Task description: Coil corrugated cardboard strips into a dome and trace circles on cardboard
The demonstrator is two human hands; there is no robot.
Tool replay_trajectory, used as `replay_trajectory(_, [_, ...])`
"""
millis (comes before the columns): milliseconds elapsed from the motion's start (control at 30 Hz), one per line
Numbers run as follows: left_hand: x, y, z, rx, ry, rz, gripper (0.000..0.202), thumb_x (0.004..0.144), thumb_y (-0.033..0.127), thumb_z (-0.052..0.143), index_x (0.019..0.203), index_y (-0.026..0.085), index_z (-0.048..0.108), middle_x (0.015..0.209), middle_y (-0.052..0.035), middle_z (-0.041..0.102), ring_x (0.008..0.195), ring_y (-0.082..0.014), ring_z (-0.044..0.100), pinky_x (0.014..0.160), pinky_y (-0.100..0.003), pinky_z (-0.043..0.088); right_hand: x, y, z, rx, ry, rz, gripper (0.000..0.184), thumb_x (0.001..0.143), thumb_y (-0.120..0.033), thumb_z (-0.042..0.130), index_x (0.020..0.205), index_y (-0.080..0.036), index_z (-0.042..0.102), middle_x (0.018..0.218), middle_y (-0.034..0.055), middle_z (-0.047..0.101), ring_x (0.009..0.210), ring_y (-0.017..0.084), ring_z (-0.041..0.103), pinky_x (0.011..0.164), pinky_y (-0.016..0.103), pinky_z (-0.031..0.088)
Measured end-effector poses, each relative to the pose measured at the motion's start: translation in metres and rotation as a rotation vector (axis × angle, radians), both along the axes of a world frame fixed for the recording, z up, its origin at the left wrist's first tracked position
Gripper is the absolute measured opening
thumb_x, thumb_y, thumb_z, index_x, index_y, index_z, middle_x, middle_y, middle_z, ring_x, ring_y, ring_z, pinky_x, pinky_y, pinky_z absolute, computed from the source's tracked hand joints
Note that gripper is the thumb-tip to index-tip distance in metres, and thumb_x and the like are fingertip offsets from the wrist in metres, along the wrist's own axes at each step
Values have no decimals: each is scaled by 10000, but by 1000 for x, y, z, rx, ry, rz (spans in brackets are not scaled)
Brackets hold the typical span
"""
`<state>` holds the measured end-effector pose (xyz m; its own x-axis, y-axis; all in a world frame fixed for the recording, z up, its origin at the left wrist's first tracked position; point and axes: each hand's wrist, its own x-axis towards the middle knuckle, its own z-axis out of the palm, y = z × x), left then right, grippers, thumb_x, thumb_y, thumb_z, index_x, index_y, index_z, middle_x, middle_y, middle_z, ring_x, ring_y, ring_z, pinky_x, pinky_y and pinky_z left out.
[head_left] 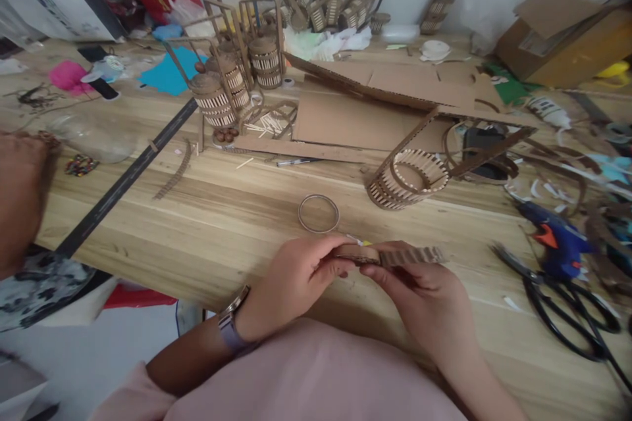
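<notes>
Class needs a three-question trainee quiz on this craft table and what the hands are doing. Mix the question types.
1. True or false: the left hand and right hand both hold the corrugated cardboard strip.
2. The blue glue gun lies: A) on the person's right, B) on the person's left, C) in the left hand.
3. Fill in: the loose cardboard ring lies flat on the wooden ____, just beyond the hands.
Key: 1 true; 2 A; 3 table.
</notes>
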<state>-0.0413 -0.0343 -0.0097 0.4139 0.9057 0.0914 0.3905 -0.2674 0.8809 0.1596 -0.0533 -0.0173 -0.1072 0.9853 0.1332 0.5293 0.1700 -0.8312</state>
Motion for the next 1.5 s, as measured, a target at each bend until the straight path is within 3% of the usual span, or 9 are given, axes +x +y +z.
replay_trajectory(267, [-2,3,0,-8,58,-32,154,967,194,595,1079,177,700,915,-17,781,859,-177,737,688,-227,497,8,1,3,9,-42,-31,126,832,-361,704,803,-281,796,902,47,807,751,248,762,645,348,614])
replay_trajectory(700, [0,3,7,250,447,-189,152,964,120,533,1050,152,654,944,-73,765,835,-246,735,708,-331,559,8,6,4,145,-405,255,261,972,-290,499,977,-219,750,950,84,767,785,227,744,635,305,551])
replay_trajectory(800, [0,9,12,192,423,-177,147,949,143,586,1060,162,680,925,-70,771,829,-257,738,697,-338,560,6,7,1,13,-289,125,270,917,-369,594,738,-225,735,706,47,722,635,205,676,561,299,478])
replay_trajectory(900, [-1,13,11,34,177,-72,303,949,247,637,1250,211,634,991,-46,774,849,-216,742,725,-306,574,6,12,-3,-301,46,-60,339,788,-472,749,576,-214,692,533,11,640,500,146,542,486,274,387])
replay_trajectory(967, [-2,14,7,-92,-35,-36,414,947,319,647,1348,253,571,1066,-34,763,860,-177,743,736,-268,586,7,17,-6,-501,340,-109,374,699,-530,815,571,-200,696,538,14,655,509,129,536,502,260,404])
replay_trajectory(1067, [-2,13,2,-175,-184,-56,468,923,346,678,1365,262,551,1178,-46,732,847,-154,739,750,-260,601,6,22,-6,-617,575,-115,444,624,-600,840,578,-195,665,525,12,655,518,133,577,554,270,479])
replay_trajectory(1133, [0,11,0,-109,-146,-47,574,878,316,736,1399,241,508,1280,-80,686,888,-171,733,794,-294,606,3,23,-4,-650,634,-107,449,610,-596,851,594,-197,645,523,2,648,497,129,583,549,274,500])
replay_trajectory(1300, [6,10,0,212,35,-54,698,870,259,747,1470,227,391,1476,-131,532,1331,-276,534,1088,-429,479,-8,20,3,-715,759,-106,462,578,-557,886,556,-191,604,514,-12,625,458,105,562,491,249,484])
replay_trajectory(1500, [8,14,-2,303,2,-36,540,862,267,748,1344,193,517,1302,-112,662,1218,-258,609,1063,-411,480,-18,16,7,-737,811,-125,500,542,-559,904,511,-182,578,440,-38,545,418,73,475,431,218,399])
